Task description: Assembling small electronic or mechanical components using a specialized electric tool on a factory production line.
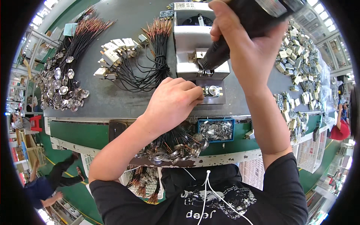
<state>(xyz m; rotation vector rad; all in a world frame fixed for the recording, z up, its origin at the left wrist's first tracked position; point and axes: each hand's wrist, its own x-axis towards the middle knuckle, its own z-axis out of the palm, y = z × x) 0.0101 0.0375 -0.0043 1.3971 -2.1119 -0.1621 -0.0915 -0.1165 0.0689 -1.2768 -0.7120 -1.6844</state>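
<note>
My right hand (pixel 250 48) is closed around a black power screwdriver (pixel 221 52), held tilted. The tool's tip reaches down to the front of a pale metal screw feeder (pixel 190 41). Just in front of that box, a small metal part with a round silver top (pixel 213 91) sits on a flat metal block (pixel 210 101). My left hand (pixel 177 95) is closed with its fingertips at the part's left side; what they pinch is hidden. Beside this hand lies a bundle of black wires (pixel 159 62) with white blocks (pixel 112 56) at their ends.
Wires with round metal caps (pixel 62 82) lie at the left. Many small white-and-grey blocks (pixel 296 56) are heaped at the right. By the front edge are a blue tray (pixel 233 131) of metal pieces and wires with metal rings (pixel 172 152). A person (pixel 41 187) is at lower left.
</note>
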